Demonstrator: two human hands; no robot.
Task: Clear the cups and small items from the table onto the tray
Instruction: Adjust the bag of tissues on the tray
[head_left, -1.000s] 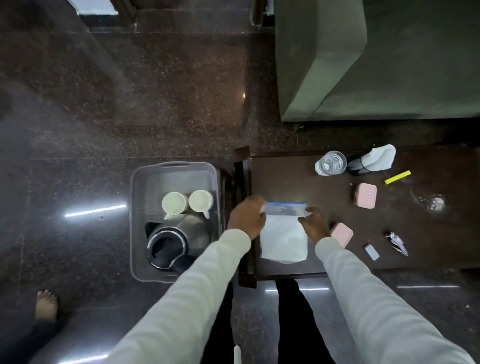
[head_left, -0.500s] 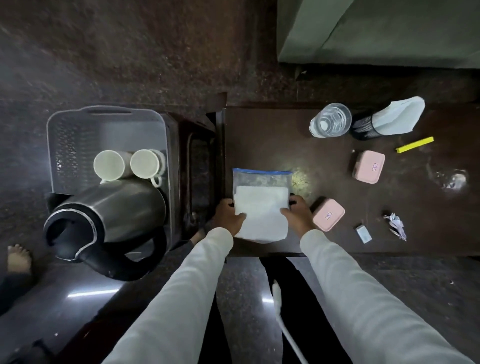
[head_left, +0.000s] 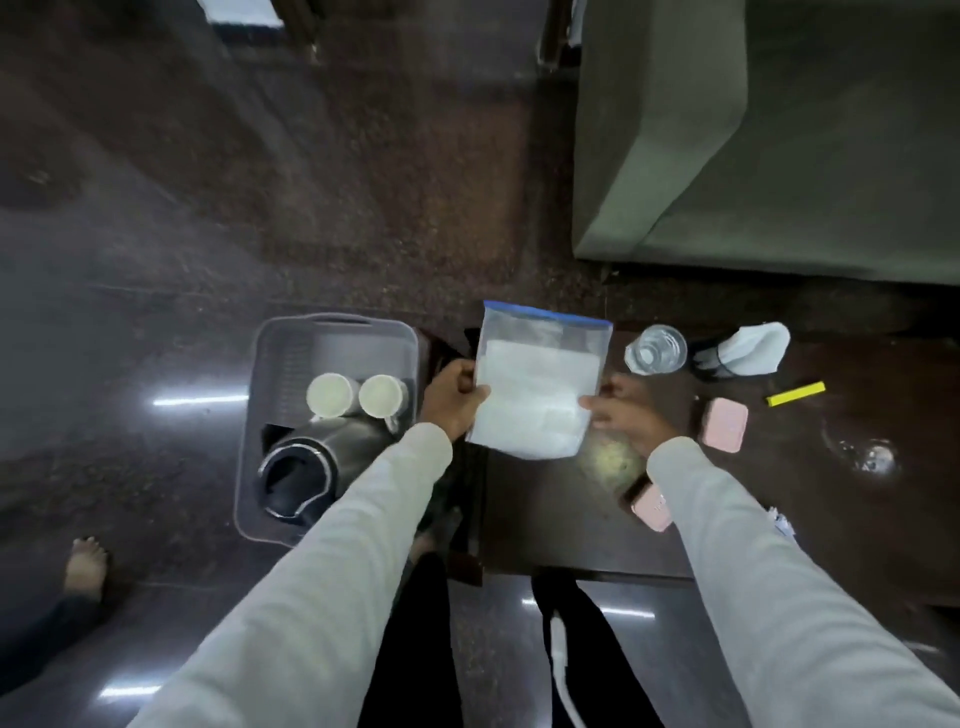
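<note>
The left hand (head_left: 453, 397) grips the zip bag (head_left: 537, 379) raised above the bench (head_left: 545, 514), the right hand (head_left: 626, 415) open beside it, so next it likely swings left into the tray (head_left: 332, 338) behind the 2 cups (head_left: 356, 396).

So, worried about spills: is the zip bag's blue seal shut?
Cannot tell: the zip bag, in the left hand, shows a straight blue strip, too blurred.

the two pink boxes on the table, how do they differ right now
The far pink box is fully in view; the near pink box is partly hidden by the right sleeve. The far one looks paler, the near one shadowed. Both are small, rounded and rest on the table.
</note>
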